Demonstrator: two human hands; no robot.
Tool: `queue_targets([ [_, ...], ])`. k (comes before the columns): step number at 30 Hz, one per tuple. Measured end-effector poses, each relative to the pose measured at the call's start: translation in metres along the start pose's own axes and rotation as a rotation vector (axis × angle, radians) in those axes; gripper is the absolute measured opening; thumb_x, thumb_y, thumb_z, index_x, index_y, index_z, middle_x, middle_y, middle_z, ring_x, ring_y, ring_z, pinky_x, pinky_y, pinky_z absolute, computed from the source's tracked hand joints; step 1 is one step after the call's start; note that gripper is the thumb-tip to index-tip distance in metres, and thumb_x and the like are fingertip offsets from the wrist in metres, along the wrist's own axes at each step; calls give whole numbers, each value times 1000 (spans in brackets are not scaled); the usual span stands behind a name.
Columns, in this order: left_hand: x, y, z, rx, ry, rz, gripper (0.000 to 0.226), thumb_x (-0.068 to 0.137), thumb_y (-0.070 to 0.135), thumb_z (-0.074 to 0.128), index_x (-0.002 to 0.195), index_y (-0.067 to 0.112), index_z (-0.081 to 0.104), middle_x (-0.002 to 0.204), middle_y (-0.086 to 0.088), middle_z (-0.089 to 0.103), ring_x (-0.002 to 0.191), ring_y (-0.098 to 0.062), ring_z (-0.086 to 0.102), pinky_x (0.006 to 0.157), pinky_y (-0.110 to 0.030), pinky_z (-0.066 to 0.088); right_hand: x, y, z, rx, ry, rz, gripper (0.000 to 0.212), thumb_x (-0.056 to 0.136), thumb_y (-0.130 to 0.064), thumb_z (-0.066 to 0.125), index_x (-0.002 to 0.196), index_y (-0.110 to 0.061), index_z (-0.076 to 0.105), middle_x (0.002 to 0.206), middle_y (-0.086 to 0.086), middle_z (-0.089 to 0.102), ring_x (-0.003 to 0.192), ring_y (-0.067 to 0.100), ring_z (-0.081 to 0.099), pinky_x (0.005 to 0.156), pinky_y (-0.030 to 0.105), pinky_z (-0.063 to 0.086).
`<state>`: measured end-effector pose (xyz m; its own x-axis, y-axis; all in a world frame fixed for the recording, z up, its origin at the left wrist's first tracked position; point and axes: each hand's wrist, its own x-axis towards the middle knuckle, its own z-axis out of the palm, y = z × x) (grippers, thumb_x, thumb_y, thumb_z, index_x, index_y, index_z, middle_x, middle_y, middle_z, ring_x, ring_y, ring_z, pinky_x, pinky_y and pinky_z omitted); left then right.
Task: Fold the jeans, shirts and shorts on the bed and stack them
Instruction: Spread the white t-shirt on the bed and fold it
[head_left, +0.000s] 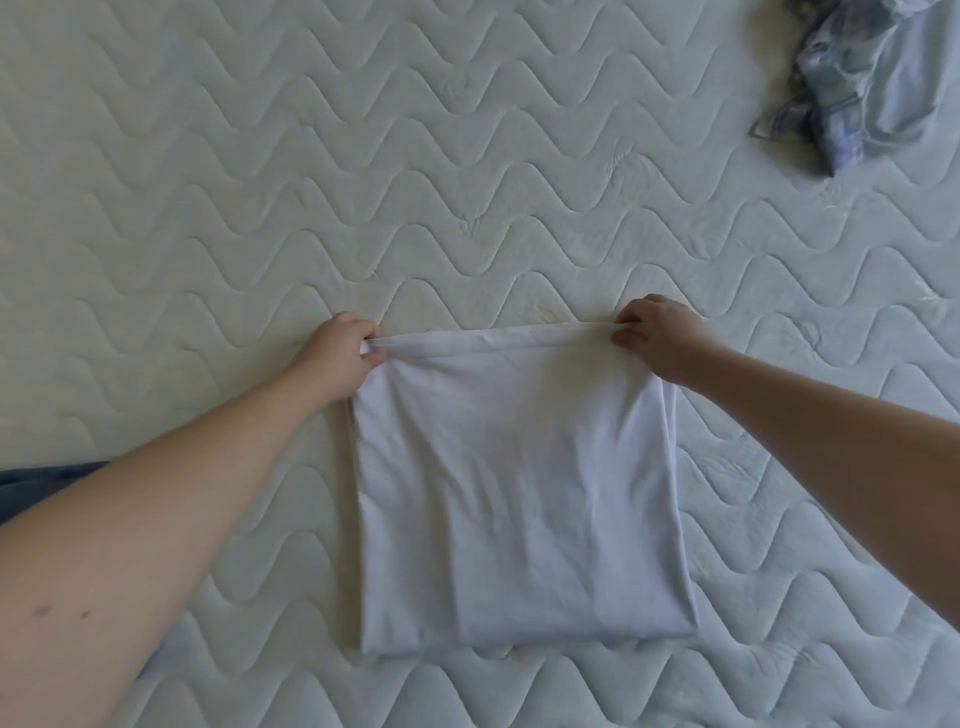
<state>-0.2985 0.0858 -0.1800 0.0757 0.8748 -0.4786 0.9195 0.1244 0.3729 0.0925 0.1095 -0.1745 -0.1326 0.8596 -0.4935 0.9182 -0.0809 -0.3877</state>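
A white shirt (519, 493) lies on the quilted mattress (363, 182) in front of me, folded into a tall rectangle. My left hand (337, 348) pinches its far left corner. My right hand (660, 332) pinches its far right corner. Both hands hold the far edge taut and slightly raised off the bed. The near edge rests flat on the mattress.
A crumpled pale blue patterned garment (862, 78) lies at the far right corner of the view. A strip of dark blue fabric (41, 480) shows at the left edge, partly hidden behind my left forearm.
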Motion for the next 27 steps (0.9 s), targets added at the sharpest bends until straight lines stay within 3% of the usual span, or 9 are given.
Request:
queue_targets([
  [3, 2, 0, -5, -145, 16, -120, 9, 88, 22, 69, 91, 16, 64, 91, -5, 66, 85, -25, 58, 66, -30, 34, 2, 0, -1, 40, 11, 57, 23, 96, -25, 55, 115, -14, 62, 113, 9, 63, 100, 27, 54, 76, 28, 33],
  [5, 3, 1, -11, -272, -21, -161, 17, 83, 23, 75, 90, 19, 60, 84, 1, 65, 79, -21, 58, 64, -30, 40, 3, 1, -3, 50, -4, 77, 20, 95, -22, 55, 113, -17, 61, 110, 7, 64, 90, 21, 50, 72, 28, 32],
  [8, 8, 10, -19, -270, -136, -99, 38, 77, 17, 82, 108, 13, 61, 101, -8, 68, 93, -24, 63, 83, -33, 50, 6, -1, -8, 51, -86, 67, 28, 91, -22, 63, 118, -21, 59, 117, 3, 62, 95, 18, 49, 76, 28, 34],
  [10, 15, 20, -22, -170, -203, -63, 50, 75, 20, 84, 119, 11, 60, 113, -9, 67, 105, -25, 62, 94, -33, 48, 6, -8, -11, -11, -167, 47, 47, 85, -37, 72, 126, -22, 55, 118, -2, 57, 99, 18, 48, 79, 29, 33],
  [13, 23, 37, -22, 0, -298, -56, 56, 75, 26, 84, 124, 12, 60, 121, -7, 64, 109, -25, 61, 93, -31, 47, 10, -20, -12, -157, -219, 29, 62, 80, -47, 75, 131, -21, 52, 121, 3, 58, 108, 25, 52, 81, 33, 37],
  [16, 28, 50, -24, 116, -367, -95, 50, 76, 28, 82, 122, 14, 65, 117, -9, 67, 104, -27, 63, 91, -35, 51, 9, -28, -13, -267, -239, -5, 54, 82, -43, 73, 126, -15, 59, 119, 7, 61, 111, 28, 53, 86, 36, 44],
  [19, 27, 56, -32, 159, -390, -102, 48, 77, 29, 82, 120, 14, 67, 114, -9, 68, 102, -28, 64, 91, -40, 52, 1, -32, -21, -264, -217, -27, 43, 82, -36, 75, 117, -14, 65, 111, 7, 63, 106, 27, 54, 80, 32, 41],
  [24, -3, 57, -50, -48, -226, -62, 77, 70, 21, 87, 132, 21, 42, 107, -7, 56, 94, -25, 58, 74, -31, 46, -26, -37, -42, -194, -166, -69, 27, 79, -33, 78, 95, -19, 62, 86, -4, 57, 84, 19, 52, 63, 28, 36],
  [27, -30, 58, -64, -68, -265, -39, 50, 73, 23, 85, 115, 22, 60, 94, 1, 60, 86, -20, 62, 62, -30, 51, -52, -39, -55, -105, -148, -114, 20, 78, -30, 77, 90, -27, 62, 76, -13, 56, 78, 16, 56, 60, 26, 36],
])
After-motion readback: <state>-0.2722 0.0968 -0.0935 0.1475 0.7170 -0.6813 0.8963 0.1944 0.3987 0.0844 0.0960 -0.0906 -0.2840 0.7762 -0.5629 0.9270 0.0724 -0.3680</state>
